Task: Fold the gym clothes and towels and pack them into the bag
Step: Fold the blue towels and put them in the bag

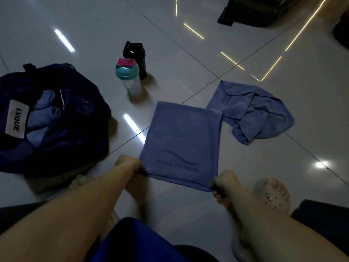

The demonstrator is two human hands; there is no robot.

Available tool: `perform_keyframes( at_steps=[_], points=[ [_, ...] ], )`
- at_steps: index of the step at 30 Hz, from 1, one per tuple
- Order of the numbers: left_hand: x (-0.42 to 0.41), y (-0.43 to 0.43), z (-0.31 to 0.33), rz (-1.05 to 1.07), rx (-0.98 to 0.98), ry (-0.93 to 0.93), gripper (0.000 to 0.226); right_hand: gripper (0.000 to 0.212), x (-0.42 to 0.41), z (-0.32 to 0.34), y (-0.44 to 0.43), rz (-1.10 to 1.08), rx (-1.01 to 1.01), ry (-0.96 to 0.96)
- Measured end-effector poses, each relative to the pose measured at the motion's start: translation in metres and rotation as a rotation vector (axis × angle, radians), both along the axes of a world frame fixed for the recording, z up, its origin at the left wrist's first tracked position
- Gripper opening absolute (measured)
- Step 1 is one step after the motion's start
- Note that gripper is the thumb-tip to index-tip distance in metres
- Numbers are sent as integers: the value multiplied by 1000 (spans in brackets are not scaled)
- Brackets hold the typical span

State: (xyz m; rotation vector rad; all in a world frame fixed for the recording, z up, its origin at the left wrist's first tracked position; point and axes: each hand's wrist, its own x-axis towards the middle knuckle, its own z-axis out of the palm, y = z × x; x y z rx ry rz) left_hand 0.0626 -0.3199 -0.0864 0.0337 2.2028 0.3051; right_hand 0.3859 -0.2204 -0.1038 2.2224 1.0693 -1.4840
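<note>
A blue towel (182,140) printed "YOGA FITNESS" lies flat and folded on the tiled floor in front of me. My left hand (129,164) pinches its near left corner. At the near right corner, my right hand (224,183) pinches the edge. A second blue towel (253,112) lies crumpled just beyond it to the right, its edge touching the flat one. The dark navy gym bag (81,118) stands open at the left, with light blue clothing (42,114) inside and a white "LVQUE" label on its rim.
Two bottles stand behind the towel: a clear shaker with a teal lid (128,77) and a black bottle (137,57). A dark bag (253,12) sits at the far top right. My foot in a pale sandal (272,193) rests right of the towel.
</note>
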Motion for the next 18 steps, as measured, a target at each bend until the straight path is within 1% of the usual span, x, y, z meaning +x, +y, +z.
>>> perform_keyframes(
  at_steps=[2, 4, 5, 7, 8, 10, 11, 12, 14, 16, 17, 18],
  points=[
    [9, -1, -5, -4, 13, 57, 37, 17, -3, 0, -2, 105, 84, -50],
    [18, 3, -3, 5, 60, 84, 24, 20, -5, 8, -1, 249, 146, -110],
    [21, 6, -2, -2, 78, 64, 18, 24, -5, 13, 1, 338, 154, -144],
    [21, 7, -3, -22, 100, 1, 36, 35, -1, 20, 5, 465, 129, -188],
    [19, 6, -1, -21, 98, -21, 40, 39, 1, 23, 7, 500, 99, -191],
    [12, 2, 6, 6, 118, -55, 35, 39, 0, 28, 15, 526, 41, -178],
    [9, 2, 12, 29, 169, -64, 30, 38, -4, 33, 21, 520, 43, -163],
    [6, 2, 19, 28, 223, -50, 24, 34, -11, 39, 28, 523, 90, -142],
    [0, 8, 33, -82, 311, 8, 15, 23, -32, 57, 47, 595, 284, -69],
    [-6, 21, 56, -220, 379, 23, 24, 33, -63, 75, 65, 678, 458, 102],
    [-10, 29, 70, -305, 410, 26, 26, 34, -79, 88, 71, 724, 522, 186],
    [-15, 39, 82, -391, 435, 40, 24, 31, -97, 102, 78, 770, 573, 265]
  ],
)
